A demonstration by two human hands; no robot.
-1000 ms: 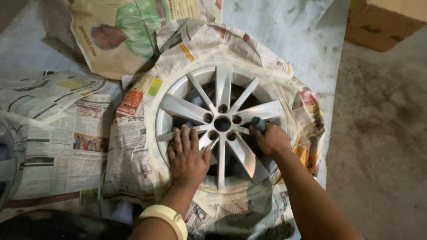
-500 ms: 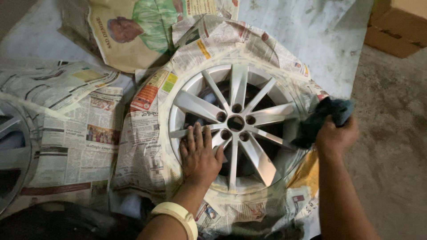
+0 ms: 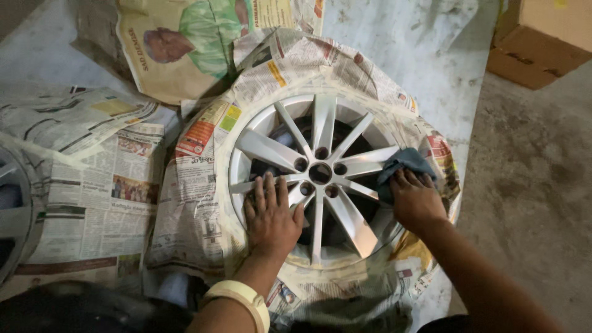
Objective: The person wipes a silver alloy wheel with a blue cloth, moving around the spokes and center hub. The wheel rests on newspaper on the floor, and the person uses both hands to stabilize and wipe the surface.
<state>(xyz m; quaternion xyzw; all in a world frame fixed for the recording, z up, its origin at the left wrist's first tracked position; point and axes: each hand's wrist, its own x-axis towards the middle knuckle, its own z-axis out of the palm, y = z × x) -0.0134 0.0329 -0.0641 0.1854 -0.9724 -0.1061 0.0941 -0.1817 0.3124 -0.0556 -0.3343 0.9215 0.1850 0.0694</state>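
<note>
A silver multi-spoke alloy wheel point(image 3: 320, 129) lies flat, its tyre wrapped in taped newspaper point(image 3: 197, 185). My left hand point(image 3: 270, 216) rests flat, fingers spread, on the lower-left spokes near the hub. A pale band circles that wrist. My right hand point(image 3: 416, 200) presses a dark blue-grey cloth point(image 3: 404, 163) against the right-hand spokes near the rim.
More newspaper sheets point(image 3: 86, 179) cover the floor at left, where part of another wheel point(image 3: 12, 209) shows at the edge. A cardboard box point(image 3: 539, 40) sits at top right on bare concrete point(image 3: 536, 185). A crumpled sheet point(image 3: 203, 37) lies at the top.
My right hand was at the hub with the cloth, swung out beyond the rim, and now is back on the right-hand spokes. The left hand has stayed put.
</note>
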